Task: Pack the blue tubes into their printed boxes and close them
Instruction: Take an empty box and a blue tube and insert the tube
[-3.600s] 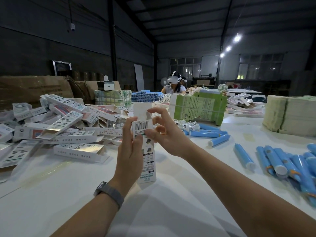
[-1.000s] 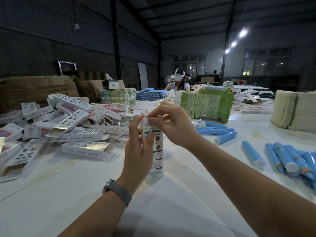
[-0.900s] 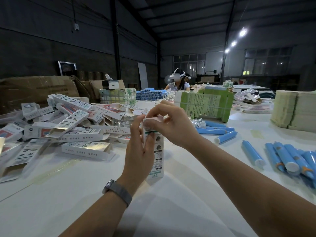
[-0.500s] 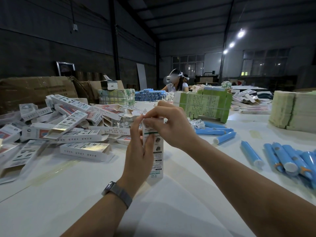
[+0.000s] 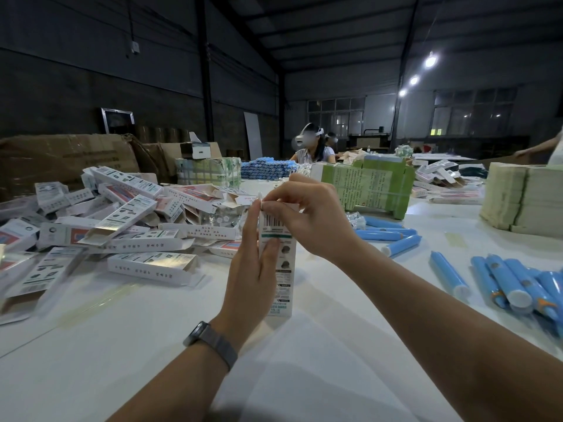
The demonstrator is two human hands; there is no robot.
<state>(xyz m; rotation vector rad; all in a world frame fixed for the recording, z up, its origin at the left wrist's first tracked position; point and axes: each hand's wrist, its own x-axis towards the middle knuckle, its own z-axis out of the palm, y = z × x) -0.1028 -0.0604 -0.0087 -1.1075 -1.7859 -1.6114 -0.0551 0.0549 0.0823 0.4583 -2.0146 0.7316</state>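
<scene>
one printed box point(image 5: 281, 269) upright on the white table point(image 5: 152, 345), both hands on it.
left hand point(image 5: 254, 274) holds its side, right hand point(image 5: 307, 214) pinches the top flap; boxes pile point(image 5: 106, 220) left, about ten blue tubes point(image 5: 511, 287) right.

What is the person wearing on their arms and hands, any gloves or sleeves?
No gloves and no sleeves in view: both forearms are bare. The left hand has a grey wristband, probably a watch, on its wrist. The right hand wears nothing visible.
</scene>
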